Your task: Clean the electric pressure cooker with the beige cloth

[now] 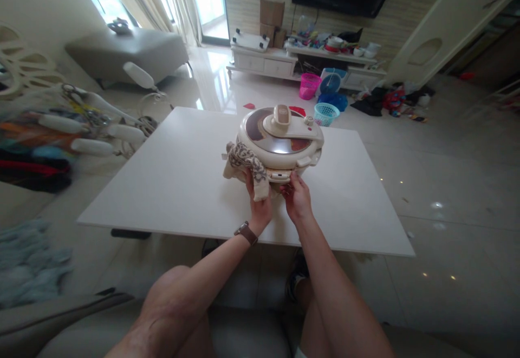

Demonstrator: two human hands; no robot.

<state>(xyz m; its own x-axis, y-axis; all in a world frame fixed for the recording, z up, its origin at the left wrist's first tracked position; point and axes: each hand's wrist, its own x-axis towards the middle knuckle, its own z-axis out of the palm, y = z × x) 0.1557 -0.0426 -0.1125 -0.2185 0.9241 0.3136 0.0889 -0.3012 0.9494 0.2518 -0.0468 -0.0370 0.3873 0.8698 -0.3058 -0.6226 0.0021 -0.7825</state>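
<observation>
A cream electric pressure cooker point(280, 144) with a brown-and-silver lid and a knob on top sits near the middle of a white table point(162, 184). Over its front left side hangs a cream cloth point(247, 160) with a dark scroll pattern. My left hand point(259, 209), a watch on its wrist, grips this cloth against the cooker; the cloth covers part of the fingers. At the cooker's front, beside a small panel, my right hand point(298, 200) has its thumb up on the edge and its fingers curled underneath. Those fingertips are partly hidden.
Beyond the table stand a pink basket point(309, 85), a light blue basket point(325, 113) and a low white cabinet point(264, 63) loaded with bowls and boxes. A white multi-armed stand point(109, 111) is at the left. My knees and a sofa are close below the table's near edge.
</observation>
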